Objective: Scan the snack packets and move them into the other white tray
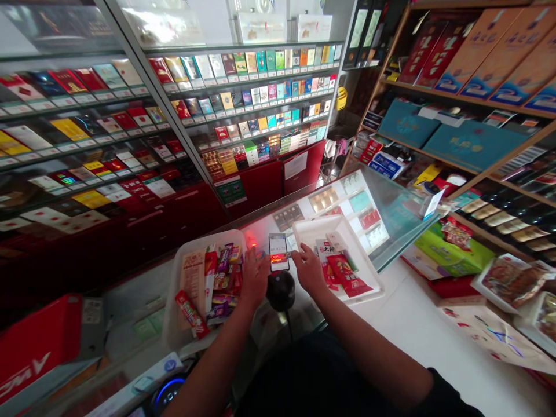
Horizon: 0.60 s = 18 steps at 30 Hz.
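The fingers (297,255) of my right hand (310,271) bunch at the right side of a lit phone (278,243); I can't tell whether they grip it. My left hand (255,278) is just left of it, fingers loosely bent; I can't tell if they hold anything. The phone is short of the far edge of the counter (391,231), just beyond a black device (280,291). To the left, a white tub (171,301) carries snack packets (228,269); toward the counter's right edge, a white tray (362,260) carries red packets (350,277).

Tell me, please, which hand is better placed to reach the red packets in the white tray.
Probably the right hand: it is by the white tray and its red packets; the left hand is by the snack tub.
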Each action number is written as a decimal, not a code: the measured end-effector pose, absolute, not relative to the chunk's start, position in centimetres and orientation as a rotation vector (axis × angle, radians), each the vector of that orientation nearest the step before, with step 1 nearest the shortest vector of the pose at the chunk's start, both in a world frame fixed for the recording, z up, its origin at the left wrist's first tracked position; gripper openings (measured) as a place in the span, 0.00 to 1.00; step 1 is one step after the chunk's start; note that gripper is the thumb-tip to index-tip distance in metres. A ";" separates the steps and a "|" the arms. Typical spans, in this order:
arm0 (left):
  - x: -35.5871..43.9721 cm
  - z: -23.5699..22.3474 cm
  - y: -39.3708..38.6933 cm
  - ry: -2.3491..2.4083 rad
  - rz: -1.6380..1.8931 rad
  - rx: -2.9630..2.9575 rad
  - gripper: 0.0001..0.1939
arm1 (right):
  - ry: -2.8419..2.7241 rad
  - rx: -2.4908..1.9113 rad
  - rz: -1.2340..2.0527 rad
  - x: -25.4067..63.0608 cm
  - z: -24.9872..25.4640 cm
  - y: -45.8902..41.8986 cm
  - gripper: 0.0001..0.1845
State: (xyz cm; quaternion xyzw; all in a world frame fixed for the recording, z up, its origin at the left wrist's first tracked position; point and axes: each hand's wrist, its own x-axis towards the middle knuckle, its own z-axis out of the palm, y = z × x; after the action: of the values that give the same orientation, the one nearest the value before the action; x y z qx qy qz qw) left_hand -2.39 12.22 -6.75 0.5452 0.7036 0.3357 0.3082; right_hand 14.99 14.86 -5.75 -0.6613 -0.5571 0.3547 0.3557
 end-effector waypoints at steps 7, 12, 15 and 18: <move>-2.4 -6.3 12.1 1.846 0.972 1.377 0.25 | -1.449 -1.644 0.904 15.1 -5.7 14.7 0.20; -2.7 -4.9 11.5 1.822 1.104 1.287 0.25 | -1.522 -1.581 0.876 14.5 -4.5 14.9 0.17; -3.0 -3.4 10.9 1.819 1.203 1.188 0.23 | -1.592 -1.532 0.845 13.6 -3.4 14.8 0.16; -3.6 -2.1 10.0 1.843 1.251 1.081 0.23 | -1.668 -1.486 0.816 12.5 -2.6 14.5 0.17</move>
State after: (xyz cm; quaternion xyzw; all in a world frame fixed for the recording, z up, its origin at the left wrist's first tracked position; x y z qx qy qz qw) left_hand -3.59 10.02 -2.15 0.4126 0.7034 0.4775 0.3270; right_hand 12.51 14.45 -2.55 -0.5798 -0.6508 0.3184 0.3726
